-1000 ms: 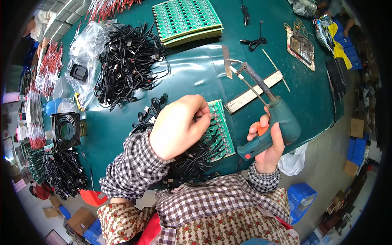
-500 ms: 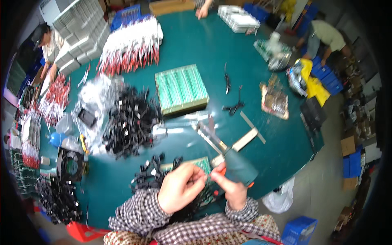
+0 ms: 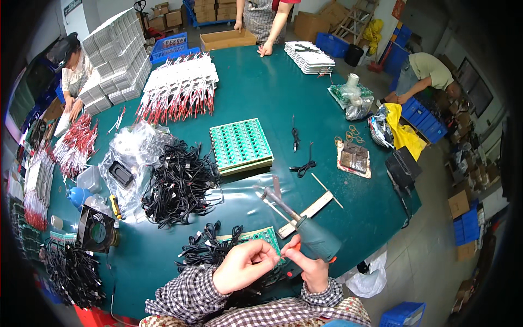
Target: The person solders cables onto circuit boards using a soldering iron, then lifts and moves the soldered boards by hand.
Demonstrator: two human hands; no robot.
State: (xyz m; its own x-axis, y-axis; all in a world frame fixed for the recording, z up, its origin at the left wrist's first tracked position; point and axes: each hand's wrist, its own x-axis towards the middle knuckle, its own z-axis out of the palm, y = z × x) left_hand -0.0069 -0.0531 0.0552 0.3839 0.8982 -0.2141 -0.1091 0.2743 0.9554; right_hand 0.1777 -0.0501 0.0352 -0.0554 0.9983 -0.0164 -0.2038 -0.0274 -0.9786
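In my right hand is a dark green soldering gun with orange parts, my fingers closed round it. Its long metal tip points up and to the left, away from me. My left hand is closed in a pinch beside the right thumb; whatever sits between its fingertips is too small to make out. Just behind and partly under the left hand lies a green circuit board panel. Black cables with plugs lie over the panel's left side, and my hands hide some of them.
Ahead stands a stack of green circuit boards, with a heap of black cables to its left. A wooden strip and a soldering tray lie right. White parts with red-tipped wires fill the far left. Other people work around the table.
My head view has shifted, so the table's far side shows more and the picture is sharper. Both hands keep nearly the same place and hold.
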